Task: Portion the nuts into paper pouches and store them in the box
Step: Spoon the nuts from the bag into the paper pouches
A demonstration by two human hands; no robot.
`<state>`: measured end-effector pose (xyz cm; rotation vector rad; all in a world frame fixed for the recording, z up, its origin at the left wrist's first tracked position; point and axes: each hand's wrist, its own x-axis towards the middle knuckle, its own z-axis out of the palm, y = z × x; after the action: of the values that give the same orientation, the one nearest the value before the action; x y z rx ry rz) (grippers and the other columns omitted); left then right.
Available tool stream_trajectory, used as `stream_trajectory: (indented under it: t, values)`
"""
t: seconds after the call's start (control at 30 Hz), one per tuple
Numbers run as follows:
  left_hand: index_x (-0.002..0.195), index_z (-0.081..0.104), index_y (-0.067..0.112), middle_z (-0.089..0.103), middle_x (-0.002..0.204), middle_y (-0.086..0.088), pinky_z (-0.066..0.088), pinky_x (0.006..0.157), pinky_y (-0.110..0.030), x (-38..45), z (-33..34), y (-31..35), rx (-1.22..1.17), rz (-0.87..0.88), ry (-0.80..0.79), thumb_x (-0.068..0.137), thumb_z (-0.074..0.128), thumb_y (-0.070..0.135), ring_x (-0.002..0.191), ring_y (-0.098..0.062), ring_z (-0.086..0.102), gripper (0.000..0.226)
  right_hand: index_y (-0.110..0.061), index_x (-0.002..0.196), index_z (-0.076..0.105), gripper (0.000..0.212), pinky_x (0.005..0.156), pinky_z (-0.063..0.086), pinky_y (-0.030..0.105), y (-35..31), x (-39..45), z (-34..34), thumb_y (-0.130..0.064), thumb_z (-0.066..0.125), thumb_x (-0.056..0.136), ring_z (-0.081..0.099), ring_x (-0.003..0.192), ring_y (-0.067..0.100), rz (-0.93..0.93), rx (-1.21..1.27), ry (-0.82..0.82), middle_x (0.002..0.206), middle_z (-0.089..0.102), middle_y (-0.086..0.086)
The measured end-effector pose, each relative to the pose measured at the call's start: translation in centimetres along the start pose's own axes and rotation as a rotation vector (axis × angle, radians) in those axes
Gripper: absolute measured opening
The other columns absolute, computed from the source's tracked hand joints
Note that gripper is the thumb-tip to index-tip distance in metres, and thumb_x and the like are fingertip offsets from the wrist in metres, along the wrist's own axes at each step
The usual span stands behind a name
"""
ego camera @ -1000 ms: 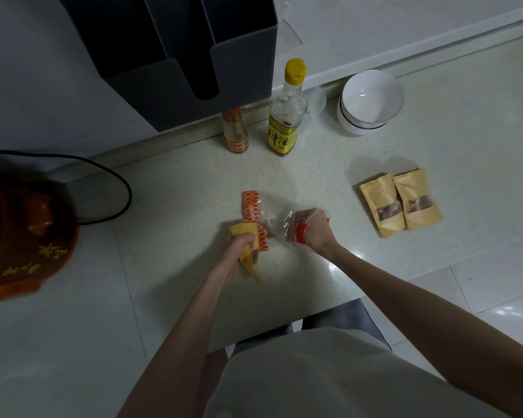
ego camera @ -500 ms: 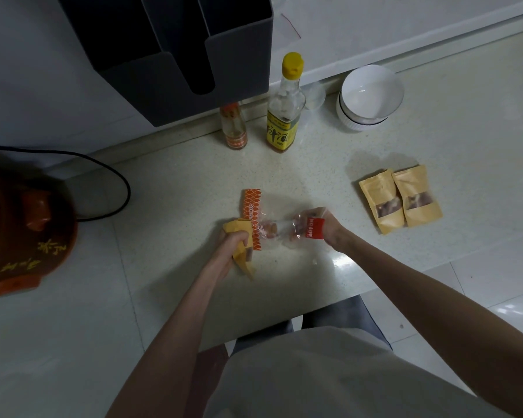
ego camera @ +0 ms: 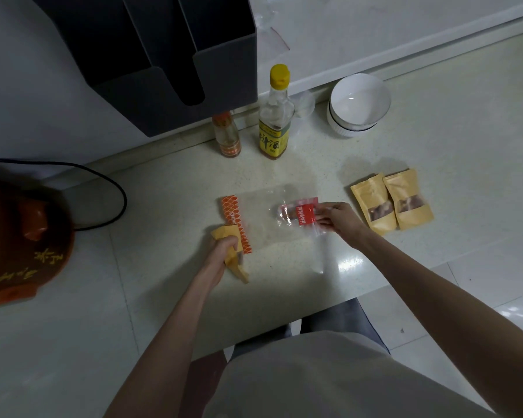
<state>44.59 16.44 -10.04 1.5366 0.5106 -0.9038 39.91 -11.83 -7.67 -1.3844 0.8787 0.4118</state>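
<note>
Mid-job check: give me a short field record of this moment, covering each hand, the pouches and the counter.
left hand: grips a paper pouch
right hand: pinches a small clear packet with a red label
large clear bag: flat on the counter between the hands, orange strip at its left end
filled pouches: two, side by side on the counter, right of the right hand
back of counter: two bottles, stacked white bowls

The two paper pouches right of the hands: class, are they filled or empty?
Filled: both paper pouches lie flat on the counter, brown contents showing through their windows.
</note>
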Motion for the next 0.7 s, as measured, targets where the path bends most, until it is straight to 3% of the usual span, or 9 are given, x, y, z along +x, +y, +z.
stream_trajectory:
  t: [0.13, 0.3, 0.4, 0.47, 0.57, 0.7]
  values:
    - [0.081, 0.061, 0.013, 0.061, 0.075, -0.003, 0.048, 0.047, -0.026, -0.4, 0.1, 0.1, -0.058, 0.001, 0.034, 0.074, 0.05, -0.004, 0.064, -0.016, 0.057, 0.021, 0.007, 0.109, 0.064, 0.022, 0.069, 0.061, 0.028, 0.9, -0.5, -3.4, -0.005, 0.052, 0.094, 0.073, 0.073, 0.024, 0.026, 0.208, 0.075, 0.082, 0.072, 0.02]
    - [0.07, 0.058, 0.01, 0.059, 0.055, -0.002, 0.044, 0.051, -0.029, -1.3, 0.9, 1.2, -0.143, 0.09, 0.184, 0.063, 0.055, 0.004, 0.048, -0.022, 0.052, 0.01, 0.007, 0.101, 0.065, 0.017, 0.07, 0.059, 0.034, 1.8, -1.7, -6.4, -0.004, 0.058, 0.09, 0.07, 0.067, 0.024, 0.023, 0.257, 0.225, 0.075, 0.072, 0.013]
    - [0.075, 0.058, 0.008, 0.055, 0.064, -0.013, 0.041, 0.057, -0.038, -1.3, 0.6, 1.7, -0.096, 0.223, 0.293, 0.057, 0.056, 0.005, 0.058, -0.026, 0.05, 0.018, 0.002, 0.092, 0.065, 0.011, 0.059, 0.058, 0.025, 1.9, -2.8, -7.6, -0.007, 0.059, 0.089, 0.07, 0.061, 0.019, 0.019, 0.322, 0.263, 0.071, 0.073, 0.012]
    - [0.077, 0.057, 0.007, 0.055, 0.063, -0.013, 0.043, 0.052, -0.035, -1.2, 0.6, 2.1, -0.057, 0.258, 0.27, 0.053, 0.056, 0.009, 0.053, -0.024, 0.051, 0.024, 0.003, 0.093, 0.067, 0.014, 0.063, 0.057, 0.026, 1.8, -3.1, -8.0, -0.008, 0.058, 0.089, 0.07, 0.063, 0.022, 0.003, 0.329, 0.281, 0.07, 0.073, 0.013]
    - [0.081, 0.06, 0.007, 0.055, 0.063, -0.012, 0.043, 0.048, -0.028, -0.8, 1.7, 2.6, -0.003, 0.215, 0.162, 0.052, 0.057, 0.012, 0.045, -0.022, 0.05, 0.03, -0.001, 0.088, 0.068, 0.012, 0.066, 0.055, 0.028, 1.6, -3.7, -7.8, -0.007, 0.058, 0.089, 0.068, 0.065, 0.025, -0.027, 0.338, 0.283, 0.072, 0.072, 0.016]
    - [0.092, 0.062, 0.01, 0.055, 0.081, -0.01, 0.042, 0.062, -0.033, 0.3, 3.5, 2.7, 0.02, 0.025, 0.146, 0.059, 0.06, 0.013, 0.064, -0.022, 0.05, 0.033, 0.001, 0.092, 0.069, 0.015, 0.059, 0.057, 0.025, 1.2, -4.7, -6.2, -0.004, 0.055, 0.091, 0.071, 0.063, 0.023, -0.073, 0.332, 0.188, 0.071, 0.073, 0.016]
